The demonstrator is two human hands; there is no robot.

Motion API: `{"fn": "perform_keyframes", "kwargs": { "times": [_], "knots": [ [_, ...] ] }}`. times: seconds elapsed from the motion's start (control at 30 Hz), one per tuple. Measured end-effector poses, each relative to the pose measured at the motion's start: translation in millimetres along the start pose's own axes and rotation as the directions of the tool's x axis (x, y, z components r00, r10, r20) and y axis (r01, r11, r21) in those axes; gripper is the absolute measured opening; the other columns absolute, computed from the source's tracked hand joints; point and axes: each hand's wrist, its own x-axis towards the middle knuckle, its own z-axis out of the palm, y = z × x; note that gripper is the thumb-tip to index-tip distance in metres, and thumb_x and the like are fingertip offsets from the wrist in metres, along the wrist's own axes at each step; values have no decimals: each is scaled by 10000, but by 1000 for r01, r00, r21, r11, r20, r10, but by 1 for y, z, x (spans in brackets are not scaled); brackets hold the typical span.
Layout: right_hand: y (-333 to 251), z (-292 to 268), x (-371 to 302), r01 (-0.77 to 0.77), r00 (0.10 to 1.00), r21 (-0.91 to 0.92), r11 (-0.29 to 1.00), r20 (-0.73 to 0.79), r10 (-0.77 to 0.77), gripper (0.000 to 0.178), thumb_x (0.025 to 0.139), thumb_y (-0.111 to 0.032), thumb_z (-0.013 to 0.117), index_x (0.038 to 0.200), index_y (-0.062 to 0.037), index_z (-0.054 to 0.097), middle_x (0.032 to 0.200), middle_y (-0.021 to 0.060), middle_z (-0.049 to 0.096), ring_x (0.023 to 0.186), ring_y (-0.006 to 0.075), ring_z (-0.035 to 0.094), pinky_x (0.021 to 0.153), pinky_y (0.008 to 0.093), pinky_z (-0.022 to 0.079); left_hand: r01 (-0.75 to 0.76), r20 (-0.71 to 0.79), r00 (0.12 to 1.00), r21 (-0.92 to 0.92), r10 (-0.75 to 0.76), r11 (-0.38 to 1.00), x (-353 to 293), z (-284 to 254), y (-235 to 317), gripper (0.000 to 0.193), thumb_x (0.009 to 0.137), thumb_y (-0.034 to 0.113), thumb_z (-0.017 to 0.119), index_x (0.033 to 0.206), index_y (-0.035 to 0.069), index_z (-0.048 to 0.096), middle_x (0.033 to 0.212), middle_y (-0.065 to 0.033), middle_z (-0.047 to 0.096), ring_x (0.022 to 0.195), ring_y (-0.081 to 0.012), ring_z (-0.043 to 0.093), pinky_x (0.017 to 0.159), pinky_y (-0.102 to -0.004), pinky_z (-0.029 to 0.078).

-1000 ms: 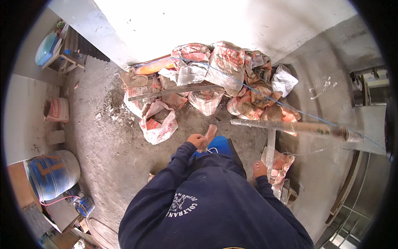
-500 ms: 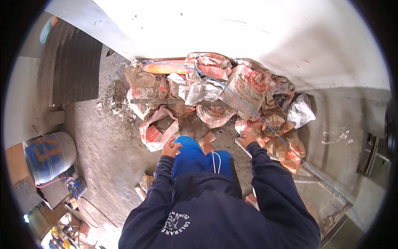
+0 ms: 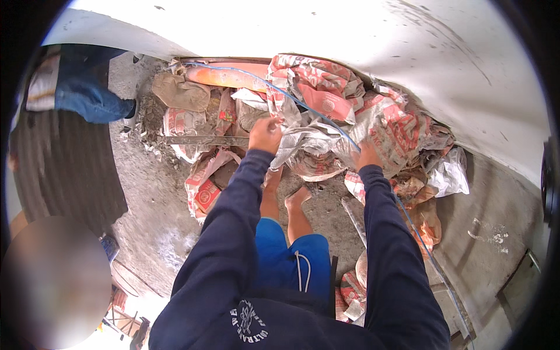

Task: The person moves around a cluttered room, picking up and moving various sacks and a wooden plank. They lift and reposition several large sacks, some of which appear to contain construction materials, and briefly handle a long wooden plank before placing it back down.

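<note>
Where your left hand (image 3: 266, 137) reaches: bent fingers at the near edge of the crumpled grey-white sack (image 3: 309, 137); I cannot tell whether they clamp it.
Right hand (image 3: 367, 156): by the sack's other side, fingertips hidden, their hold unclear.
Grey-white sack: between your hands, on a heap of red-and-white printed sacks (image 3: 402, 125); a full fold gripped each side should resist tearing best.
Thin blue rope (image 3: 303, 105): crosses the heap beside your right hand; keep fingers clear.
White wall (image 3: 280, 26): behind the heap.

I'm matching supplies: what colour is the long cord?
The cord is blue; it shows best in the head view.
</note>
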Motion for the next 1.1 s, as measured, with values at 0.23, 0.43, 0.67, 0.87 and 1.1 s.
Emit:
{"fn": "perform_keyframes", "kwargs": {
  "times": [0.23,0.43,0.67,0.87,1.1],
  "knots": [
    [-6,-83,36,27,962,1,1000,-272,-26,176,687,-255,578,732,-85,574,819,83,574,748,269,536,630,354,428,343,-9,929,401,-371,849,88,48,-3,403,599,312,608,854,22,490,808,-166,559,766,-315,549,681,-395,429],
    [-4,-124,106,125,824,-152,980,-534,-188,149,683,-163,568,809,-96,530,852,90,529,789,268,514,653,358,421,488,-3,853,358,-522,796,95,52,-11,388,640,272,560,895,0,453,809,-192,566,779,-341,546,695,-416,423],
    [-62,-47,78,272,882,73,959,-419,-218,217,685,-198,561,862,-80,524,862,128,507,848,300,472,734,388,385,439,0,896,149,-444,886,92,27,-28,287,563,290,621,639,18,572,636,-114,575,653,-247,567,640,-336,434],
    [-50,-7,80,-94,932,232,968,-322,168,312,721,-296,545,883,-31,519,837,135,511,807,305,480,705,379,386,595,4,802,-95,-598,798,96,19,-37,240,590,223,588,680,2,566,638,-119,573,597,-250,545,588,-334,418],
    [-72,-13,67,-138,893,833,535,-129,431,334,738,-265,545,921,13,515,782,139,565,712,261,529,669,329,397,322,-102,941,-16,-322,947,69,19,-54,162,736,121,456,777,-16,532,708,-150,547,667,-238,518,618,-309,395]
  ]
}}
